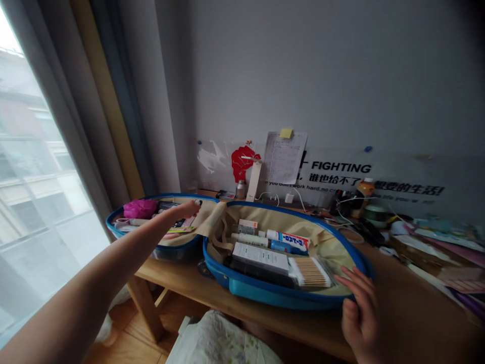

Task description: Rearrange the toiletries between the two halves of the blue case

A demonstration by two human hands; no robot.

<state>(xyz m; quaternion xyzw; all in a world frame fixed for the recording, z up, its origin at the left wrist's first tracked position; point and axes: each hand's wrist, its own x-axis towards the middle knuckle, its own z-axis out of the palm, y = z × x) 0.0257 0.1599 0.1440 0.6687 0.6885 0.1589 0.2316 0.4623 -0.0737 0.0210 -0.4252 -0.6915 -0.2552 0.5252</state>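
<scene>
A blue suitcase with a beige lining lies open on the wooden table. My left hand reaches over its left half, fingers closed at a small dark item I cannot make out. Under that arm are a bright pink mesh puff and several small packs. The right half holds a white box, a toothpaste tube, a blue tube, a pale tube, a small box and a pack of cotton swabs. My right hand is at the right rim, fingers apart, holding nothing.
Papers and plastic packs clutter the table's right side. Behind the case stand a silver bottle, a tall white box and a charger with cables. An orange-topped bottle is by the wall. Curtains hang left.
</scene>
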